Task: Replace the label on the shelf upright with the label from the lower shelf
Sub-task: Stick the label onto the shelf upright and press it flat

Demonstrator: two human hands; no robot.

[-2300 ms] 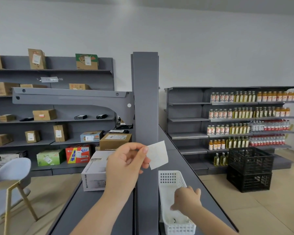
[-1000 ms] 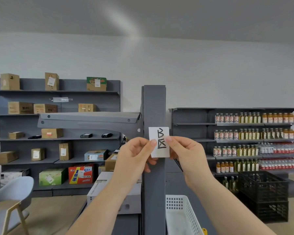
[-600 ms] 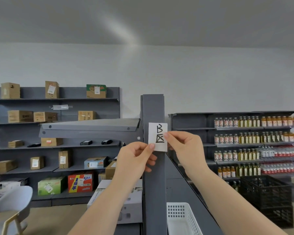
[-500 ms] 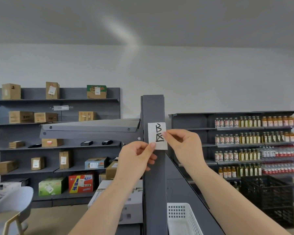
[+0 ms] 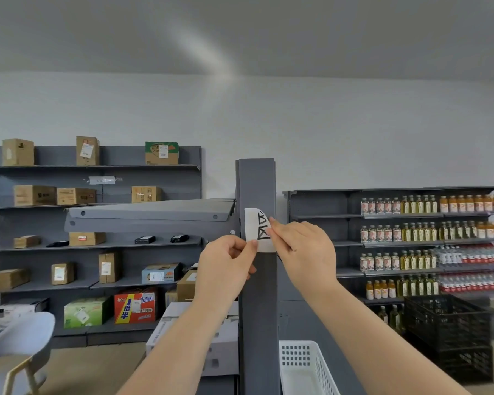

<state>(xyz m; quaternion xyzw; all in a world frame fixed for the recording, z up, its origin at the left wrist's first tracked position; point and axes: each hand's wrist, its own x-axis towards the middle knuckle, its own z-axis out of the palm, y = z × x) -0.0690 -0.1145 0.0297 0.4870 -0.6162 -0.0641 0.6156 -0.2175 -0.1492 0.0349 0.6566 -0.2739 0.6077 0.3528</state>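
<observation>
Both hands are up at the grey shelf upright (image 5: 257, 295); left hand (image 5: 226, 266) pinches the white label (image 5: 253, 226) at its bottom left corner, right hand (image 5: 303, 249) pinches the right edge; label sits against the post face, top right corner curling; white basket (image 5: 305, 366) at 6 o'clock, bottle shelves (image 5: 428, 235) at 3.

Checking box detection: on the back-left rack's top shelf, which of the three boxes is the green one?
The rightmost box on the top shelf: green printed front with a white sticker. The other two boxes are plain brown cardboard.
</observation>
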